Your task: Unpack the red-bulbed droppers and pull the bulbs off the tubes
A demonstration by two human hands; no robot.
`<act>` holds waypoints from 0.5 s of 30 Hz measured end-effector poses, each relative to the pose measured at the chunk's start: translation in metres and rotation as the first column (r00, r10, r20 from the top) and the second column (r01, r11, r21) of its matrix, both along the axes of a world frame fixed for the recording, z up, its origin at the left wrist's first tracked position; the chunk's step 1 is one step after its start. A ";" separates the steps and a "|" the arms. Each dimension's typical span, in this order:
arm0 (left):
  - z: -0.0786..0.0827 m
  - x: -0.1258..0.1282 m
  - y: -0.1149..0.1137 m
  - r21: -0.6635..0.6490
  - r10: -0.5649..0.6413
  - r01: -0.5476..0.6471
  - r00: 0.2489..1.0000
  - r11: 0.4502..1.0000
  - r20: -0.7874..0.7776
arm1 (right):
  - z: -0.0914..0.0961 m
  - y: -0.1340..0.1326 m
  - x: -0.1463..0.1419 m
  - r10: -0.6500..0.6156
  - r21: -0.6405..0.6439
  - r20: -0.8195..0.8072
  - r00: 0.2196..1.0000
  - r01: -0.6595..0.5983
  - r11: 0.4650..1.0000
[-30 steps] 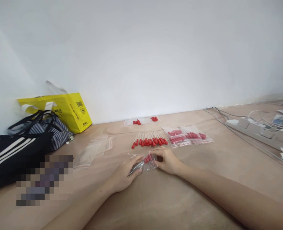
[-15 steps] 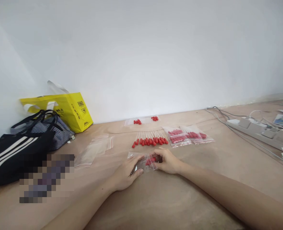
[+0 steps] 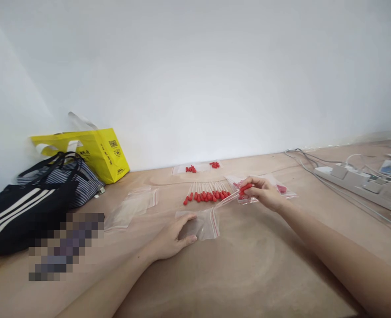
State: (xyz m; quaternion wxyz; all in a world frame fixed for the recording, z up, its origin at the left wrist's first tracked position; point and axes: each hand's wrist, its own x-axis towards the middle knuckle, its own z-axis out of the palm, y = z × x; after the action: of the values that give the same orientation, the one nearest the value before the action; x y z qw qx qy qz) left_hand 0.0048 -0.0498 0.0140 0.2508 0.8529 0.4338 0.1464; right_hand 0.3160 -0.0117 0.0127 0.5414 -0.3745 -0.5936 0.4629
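My left hand [image 3: 172, 238] rests on a clear zip bag [image 3: 206, 226] on the tabletop [image 3: 248, 274], thumb and fingers spread wide apart. Beyond and to the right, my right hand [image 3: 265, 194] is closed in a pinch on a bundle of red-tipped sticks [image 3: 246, 188], their pale ends slanting down near the bag's red-lined edge; I can't tell whether they touch it. Farther off lies a row of loose sticks [image 3: 206, 196], beside filled bags [image 3: 282, 189] partly behind my right hand. Two red clusters [image 3: 191, 169] sit near the wall [image 3: 195, 88].
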 end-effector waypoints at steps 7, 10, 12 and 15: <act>0.016 0.030 0.017 -0.282 0.217 -0.126 0.921 0.951 0.322 | 0.001 -0.016 -0.036 -0.421 0.606 0.195 0.886 0.228 0.762; 0.019 0.059 0.018 -0.611 0.450 -0.085 0.757 0.787 0.474 | -0.012 -0.028 -0.065 -0.421 0.754 0.349 0.837 0.016 0.657; 0.018 0.073 0.017 -0.703 0.544 -0.058 0.680 0.709 0.492 | -0.020 -0.034 -0.079 -0.406 0.782 0.441 0.801 -0.121 0.611; 0.017 0.081 0.023 -0.711 0.585 -0.109 0.661 0.695 0.470 | -0.025 -0.037 -0.087 -0.403 0.791 0.520 0.753 -0.246 0.561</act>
State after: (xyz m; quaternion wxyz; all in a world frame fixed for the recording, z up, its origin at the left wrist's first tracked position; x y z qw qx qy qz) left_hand 0.0854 -0.0267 0.0310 0.6216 0.4992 0.5017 0.3356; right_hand 0.2288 -0.0483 -0.0120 0.4299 -0.2415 -0.8681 -0.0574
